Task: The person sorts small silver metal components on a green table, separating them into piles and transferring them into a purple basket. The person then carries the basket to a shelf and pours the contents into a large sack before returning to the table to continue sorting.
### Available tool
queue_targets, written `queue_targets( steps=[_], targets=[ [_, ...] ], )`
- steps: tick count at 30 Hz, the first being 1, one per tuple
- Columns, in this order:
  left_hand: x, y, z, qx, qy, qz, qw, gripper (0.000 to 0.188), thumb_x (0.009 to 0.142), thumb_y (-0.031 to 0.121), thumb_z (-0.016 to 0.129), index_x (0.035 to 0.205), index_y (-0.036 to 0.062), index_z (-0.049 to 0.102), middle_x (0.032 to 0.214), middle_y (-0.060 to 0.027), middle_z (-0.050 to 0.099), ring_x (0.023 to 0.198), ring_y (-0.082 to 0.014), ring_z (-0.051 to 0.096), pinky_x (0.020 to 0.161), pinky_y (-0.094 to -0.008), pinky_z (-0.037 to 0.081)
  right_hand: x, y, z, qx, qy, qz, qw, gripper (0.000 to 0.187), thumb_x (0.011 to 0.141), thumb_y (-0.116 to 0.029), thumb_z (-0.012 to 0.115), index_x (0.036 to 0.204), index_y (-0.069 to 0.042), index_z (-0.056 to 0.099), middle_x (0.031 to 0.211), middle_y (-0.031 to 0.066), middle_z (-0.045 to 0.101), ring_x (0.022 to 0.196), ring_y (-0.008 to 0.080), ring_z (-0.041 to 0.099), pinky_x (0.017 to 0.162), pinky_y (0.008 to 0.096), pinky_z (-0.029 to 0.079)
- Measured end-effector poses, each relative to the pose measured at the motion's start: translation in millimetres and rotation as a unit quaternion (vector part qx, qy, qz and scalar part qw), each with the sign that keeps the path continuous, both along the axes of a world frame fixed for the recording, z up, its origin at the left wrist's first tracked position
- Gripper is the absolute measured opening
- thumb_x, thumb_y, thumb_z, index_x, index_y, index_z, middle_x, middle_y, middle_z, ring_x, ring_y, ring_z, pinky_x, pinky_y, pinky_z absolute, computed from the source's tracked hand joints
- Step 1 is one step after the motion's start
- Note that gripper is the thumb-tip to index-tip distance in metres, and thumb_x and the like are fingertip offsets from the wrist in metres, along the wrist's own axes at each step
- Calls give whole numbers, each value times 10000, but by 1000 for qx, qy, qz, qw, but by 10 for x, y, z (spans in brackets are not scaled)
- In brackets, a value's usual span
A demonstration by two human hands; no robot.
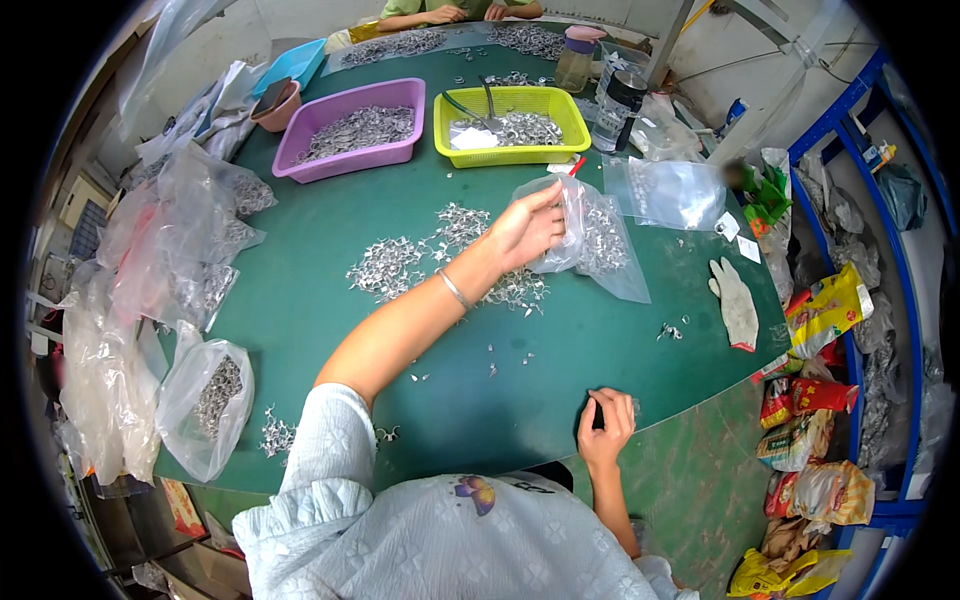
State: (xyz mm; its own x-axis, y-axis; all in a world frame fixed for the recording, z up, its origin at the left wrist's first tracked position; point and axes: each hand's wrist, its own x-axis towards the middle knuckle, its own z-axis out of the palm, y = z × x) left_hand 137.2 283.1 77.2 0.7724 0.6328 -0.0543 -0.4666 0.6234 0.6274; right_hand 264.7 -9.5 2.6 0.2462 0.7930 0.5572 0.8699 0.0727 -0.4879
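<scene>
My left hand (528, 228), with a silver bangle at the wrist, reaches over the table and pinches the edge of a clear plastic bag (625, 262). Small silvery metal clips (603, 238) show inside the bag. Beside and under this forearm lie loose heaps of similar clips (385, 268) on the green tabletop. At the near table edge, my right hand (607, 428) is curled closed; a dark patch shows between thumb and fingers, and what it is I cannot make out. A few tiny pieces (492, 370) lie scattered between the hands.
A purple basket (415, 150) and a yellow-green basket (515, 156) hold metal parts; green-handled pliers (470, 112) rest in the latter. Filled plastic bags (215, 400) crowd the left edge. A white glove (736, 305), flat bag (680, 195) and bottles lie right. Another person's hands (445, 14) are opposite.
</scene>
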Motion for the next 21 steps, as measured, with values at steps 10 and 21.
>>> queue_targets(
  steps=[10, 21],
  targets=[
    [-639, -225, -45, 84, 178, 186, 963, 309, 989, 20, 388, 1257, -79, 505, 1167, -202, 627, 1088, -276, 643, 956, -343, 517, -7, 15, -38, 2, -11, 2, 1000, 111, 776, 11, 633, 880, -11, 664, 902, 124, 627, 818, 312, 588, 726, 409, 458],
    [-1728, -1759, -168, 526, 522, 102, 664, 328, 874, 23, 595, 1200, -5, 574, 1163, -147, 588, 1100, -324, 565, 977, -396, 453, -36, 135, 107, -97, 46, 51, 993, 172, 794, -27, 674, 965, -15, 682, 973, 116, 633, 904, 296, 552, 821, 395, 446]
  ],
)
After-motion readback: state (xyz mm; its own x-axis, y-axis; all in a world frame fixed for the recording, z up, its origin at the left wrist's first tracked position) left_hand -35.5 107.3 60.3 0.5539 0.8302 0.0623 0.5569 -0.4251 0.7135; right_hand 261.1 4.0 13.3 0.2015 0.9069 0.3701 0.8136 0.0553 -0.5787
